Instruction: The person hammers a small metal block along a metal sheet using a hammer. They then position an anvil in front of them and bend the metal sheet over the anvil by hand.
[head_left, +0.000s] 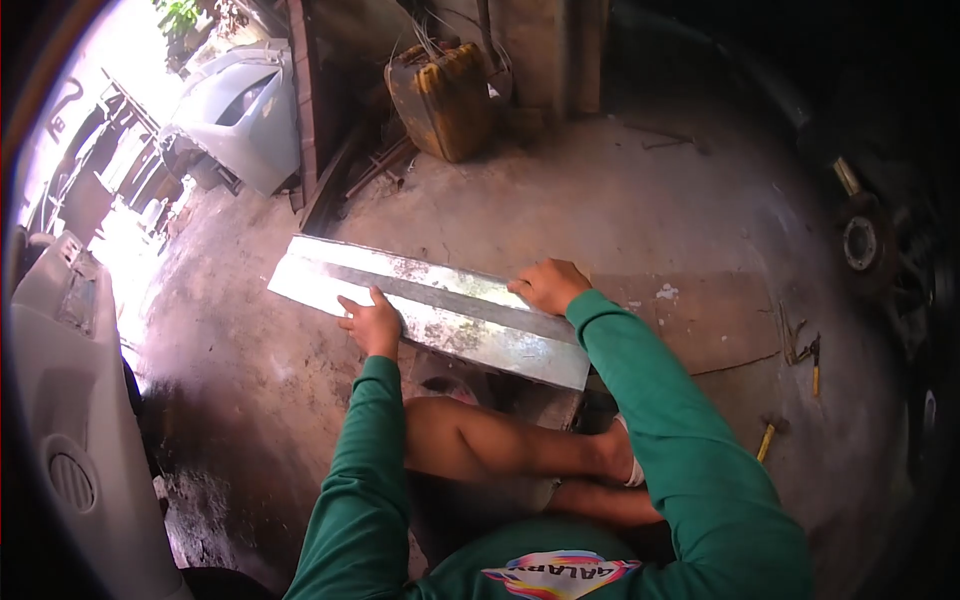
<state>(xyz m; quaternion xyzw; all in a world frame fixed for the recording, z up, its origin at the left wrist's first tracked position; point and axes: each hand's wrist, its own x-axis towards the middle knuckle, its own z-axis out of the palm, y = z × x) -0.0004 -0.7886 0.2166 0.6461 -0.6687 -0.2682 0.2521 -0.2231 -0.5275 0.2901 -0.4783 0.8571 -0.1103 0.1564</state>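
A long, shiny metal sheet (440, 312) with a dull grey band along its length lies slanted in front of me, raised above the floor near my legs. My left hand (375, 322) rests on its near edge, fingers spread over the metal. Over the far edge, toward the right end, my right hand (552, 286) is closed with the fingers curled; whatever they hold is hidden. Under the sheet's near side a dark support (545, 400) shows in part.
A flat brown board (690, 315) lies to the right. Beyond it are a hammer (768, 440) and a yellow-handled tool (816, 370). A rusty yellow jerrycan (440, 100) stands at the back. Vehicle bumpers (240, 110) are at the left, and a dark wheel hub (860, 243) is far right.
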